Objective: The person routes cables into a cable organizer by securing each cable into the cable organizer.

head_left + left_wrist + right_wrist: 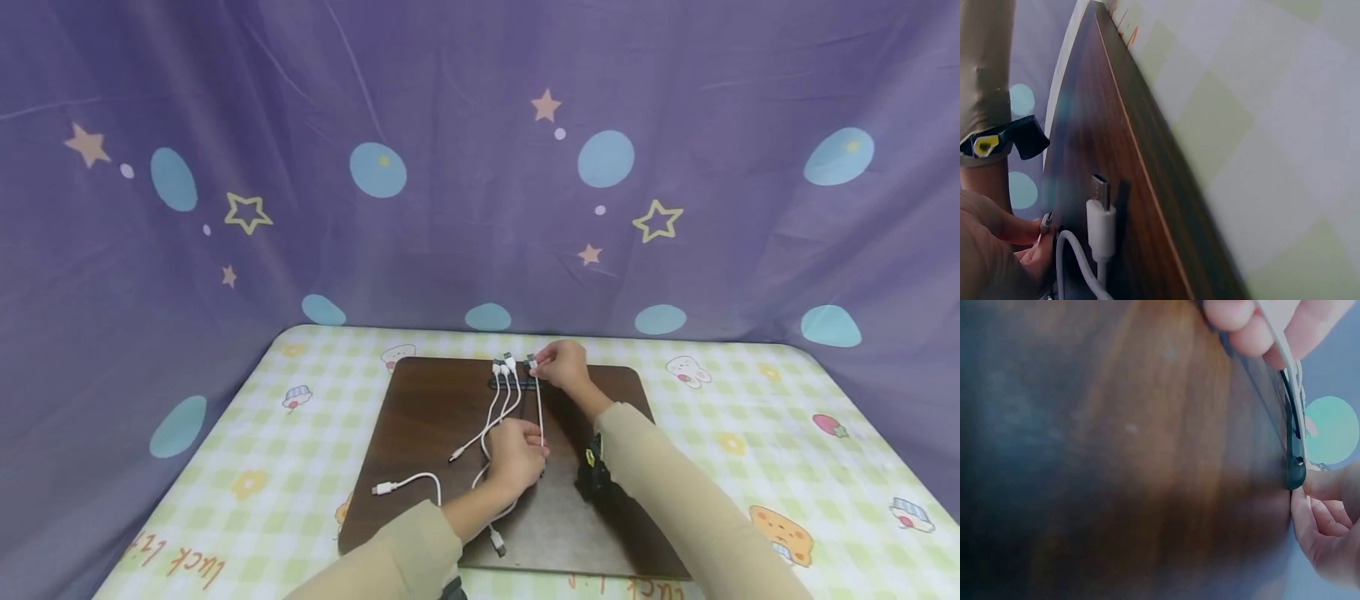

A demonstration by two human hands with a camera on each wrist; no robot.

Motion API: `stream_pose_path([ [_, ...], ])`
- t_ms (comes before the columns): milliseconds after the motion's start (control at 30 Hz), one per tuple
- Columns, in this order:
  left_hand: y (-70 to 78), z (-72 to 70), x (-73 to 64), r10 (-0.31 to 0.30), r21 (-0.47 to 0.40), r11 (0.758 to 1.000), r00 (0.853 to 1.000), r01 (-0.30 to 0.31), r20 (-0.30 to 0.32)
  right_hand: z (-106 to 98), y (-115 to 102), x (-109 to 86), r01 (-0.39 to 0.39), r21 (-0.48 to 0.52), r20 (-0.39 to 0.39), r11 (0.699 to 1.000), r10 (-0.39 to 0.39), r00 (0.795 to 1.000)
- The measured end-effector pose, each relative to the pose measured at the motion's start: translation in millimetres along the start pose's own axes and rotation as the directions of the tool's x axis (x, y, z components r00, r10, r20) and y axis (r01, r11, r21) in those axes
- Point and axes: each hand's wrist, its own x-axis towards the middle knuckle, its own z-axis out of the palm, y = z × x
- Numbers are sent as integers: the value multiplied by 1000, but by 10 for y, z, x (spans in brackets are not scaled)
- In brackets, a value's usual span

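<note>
A dark cable holder (517, 384) lies near the far edge of a brown wooden board (420, 400). Several white USB cables (497, 400) run from it, their plugs beyond its far side. My right hand (566, 364) pinches a white charging cable (539, 408) near its USB plug (532, 361), at the holder's right end. Lower down, the fingers of my left hand (516, 458) pinch that same cable close to its other end, so it runs straight between both hands. In the right wrist view, the right fingers (1319, 531) are against the holder (1296, 469).
One loose connector (385, 488) lies on the board's left part, another (498, 543) near its front edge. A cable tip (454, 455) rests left of my left hand. Beneath the board is a checked tablecloth (735, 400); a purple curtain (465, 250) hangs behind.
</note>
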Motion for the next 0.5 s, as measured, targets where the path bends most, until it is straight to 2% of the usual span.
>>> stream_pose_path([
  [167,-18,16,125,80,153,985,996,-73,-37,54,-41,78,41,-60,-42,997,-44,998],
  [267,-23,3,168,80,208,975,996,-73,-26,72,-17,100,18,-99,-36,995,-21,999],
  [400,14,-45,187,50,216,975,997,-60,50,17,60,89,-55,-125,-23,991,52,998],
  [500,66,-153,216,38,219,974,991,-66,130,-107,122,37,-100,-62,36,993,102,994],
])
